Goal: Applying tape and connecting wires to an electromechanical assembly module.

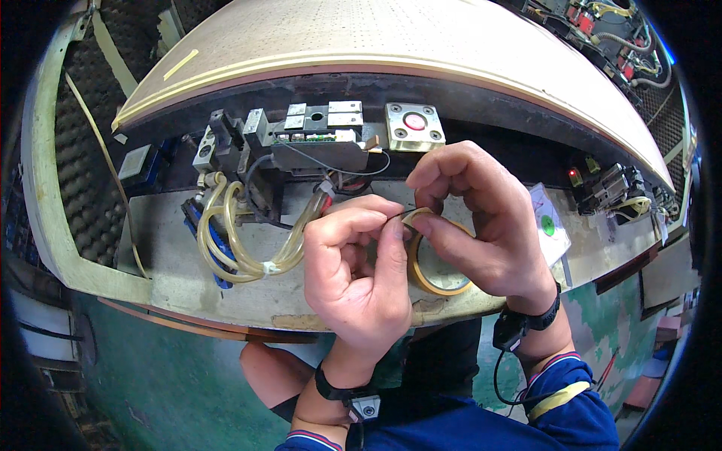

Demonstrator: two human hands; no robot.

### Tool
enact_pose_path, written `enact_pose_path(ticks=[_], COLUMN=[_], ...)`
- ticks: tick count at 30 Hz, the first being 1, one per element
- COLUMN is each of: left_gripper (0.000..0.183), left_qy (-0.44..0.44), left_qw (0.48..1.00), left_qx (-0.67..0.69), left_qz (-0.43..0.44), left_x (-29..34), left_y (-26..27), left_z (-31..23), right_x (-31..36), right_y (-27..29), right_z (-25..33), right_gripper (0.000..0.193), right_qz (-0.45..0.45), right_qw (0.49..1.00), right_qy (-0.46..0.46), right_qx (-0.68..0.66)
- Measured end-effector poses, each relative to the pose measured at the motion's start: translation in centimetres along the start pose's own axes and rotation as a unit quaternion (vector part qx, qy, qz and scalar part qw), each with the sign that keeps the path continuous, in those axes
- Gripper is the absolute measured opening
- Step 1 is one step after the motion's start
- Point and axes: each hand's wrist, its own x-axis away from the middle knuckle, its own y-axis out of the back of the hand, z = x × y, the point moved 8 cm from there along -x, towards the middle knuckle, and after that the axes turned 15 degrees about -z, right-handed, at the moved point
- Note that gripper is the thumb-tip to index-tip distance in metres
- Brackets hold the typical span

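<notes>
Wire (407, 212), thin and black, runs out from the pinch of the bare left hand (356, 263), and I see its thumb and index finger closed on it at the tips. Beside that pinch, a short pale-yellow strip (414, 216) sits at the tip of the bare right hand's (485, 225) thumb, which presses it toward a bent finger; the index finger arches above, clear of the wire. From my view I cannot tell whether the right hand grips the wire too, since it meets the strip right there. Just below and behind the right hand I make out a ring-shaped roll of yellow tape (431, 286), partly covered by it, over the pale, worn workbench (177, 292). Left of the hands lies a looped bundle of clear yellowish tubing (218, 240). Beyond the fingers I have a grey box with an exposed circuit strip (320, 155) and, to its right, a square silver metal block with a red ring (415, 124). A white card with a green spot (547, 225) lies right of the right hand. Farthest out, a broad, pale curved board (391, 37) spans the back.
</notes>
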Motion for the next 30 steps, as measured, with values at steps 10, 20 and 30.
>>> enact_pose_path(ticks=[10, 20, 30], left_gripper=[0.024, 0.025, 0.012], left_qy=[0.002, -0.006, -0.102], left_qw=[1.000, 0.999, 0.984], left_qx=[0.002, -0.010, -0.126], left_qz=[0.006, 0.036, 0.070], left_x=[0.0, -0.1, -0.5], left_y=[0.1, 0.1, -0.5], left_z=[0.1, -0.1, -0.8], right_x=[-0.3, -0.4, -0.5], right_y=[-0.2, -0.2, -0.2], right_z=[0.4, 0.8, 0.9], right_gripper=[0.016, 0.014, 0.014], right_qz=[0.024, 0.027, 0.012], right_qw=[0.998, 0.996, 0.995], right_qy=[0.040, 0.057, 0.074], right_qx=[0.038, 0.061, 0.063])
